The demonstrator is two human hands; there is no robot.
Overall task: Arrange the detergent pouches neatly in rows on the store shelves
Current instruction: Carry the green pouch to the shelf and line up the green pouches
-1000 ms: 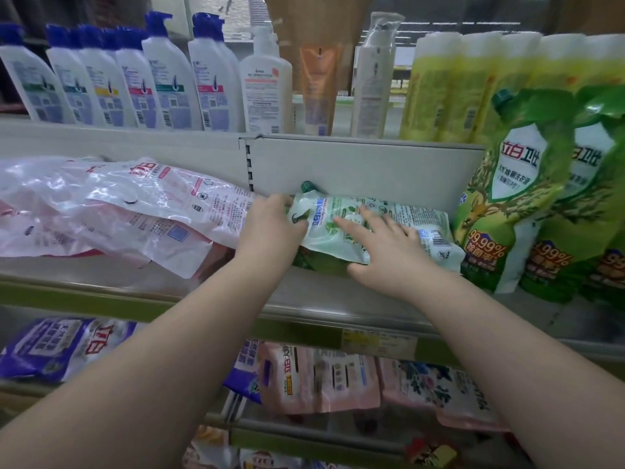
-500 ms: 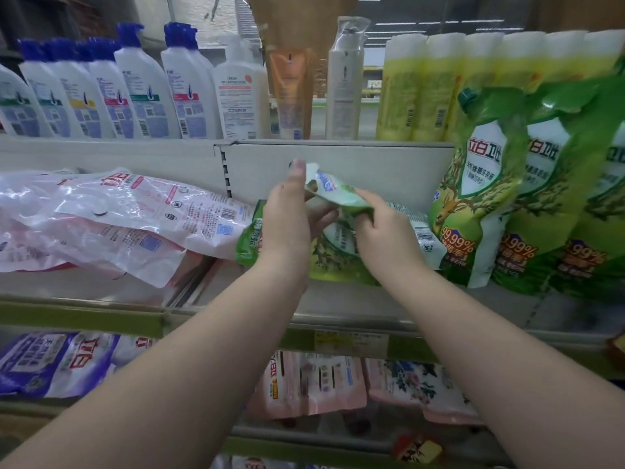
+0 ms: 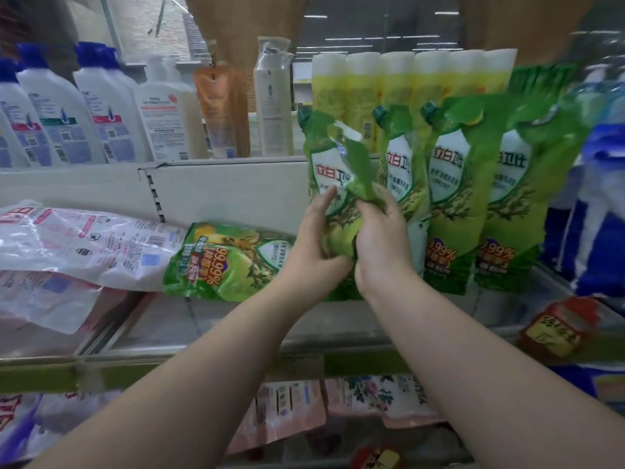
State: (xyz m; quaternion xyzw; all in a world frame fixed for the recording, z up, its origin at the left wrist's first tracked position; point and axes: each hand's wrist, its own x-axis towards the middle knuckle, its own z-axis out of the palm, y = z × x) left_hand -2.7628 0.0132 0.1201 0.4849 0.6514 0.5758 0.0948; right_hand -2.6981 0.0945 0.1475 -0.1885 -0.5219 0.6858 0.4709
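both hands hold one green detergent pouch (image 3: 333, 184) upright at the middle shelf (image 3: 236, 328), at the left end of a row of standing green pouches (image 3: 453, 204). the left hand (image 3: 313, 252) wraps the pouch's left edge, its fingers (image 3: 326, 201) lying together up the front panel and its thumb hidden behind the pack. the right hand (image 3: 380, 245) clamps the pouch's right side with its fingers curled in tight, bunching the film so the upper part folds over (the spout cap (image 3: 304, 114) tops the left corner). the pouch's bottom edge is hidden behind the wrists, so whether it rests on the shelf cannot be told.

just left of the hands another green pouch (image 3: 223, 262) lies flat on its side on the same shelf, its label sideways. further left, clear and pink refill pouches (image 3: 84, 245) lie flat and overlapping in a loose heap, the nearest one touching the flat green pouch.

on the shelf above stand white bottles with blue caps (image 3: 64, 116) at the left, an orange tube (image 3: 216, 110) and a pale bottle near the middle, and a row of yellow packs (image 3: 399, 82) behind the standing green row. blue packs (image 3: 595, 211) sit blurred at the right edge. on the lower shelf pink pouches (image 3: 291, 411) lie flat.
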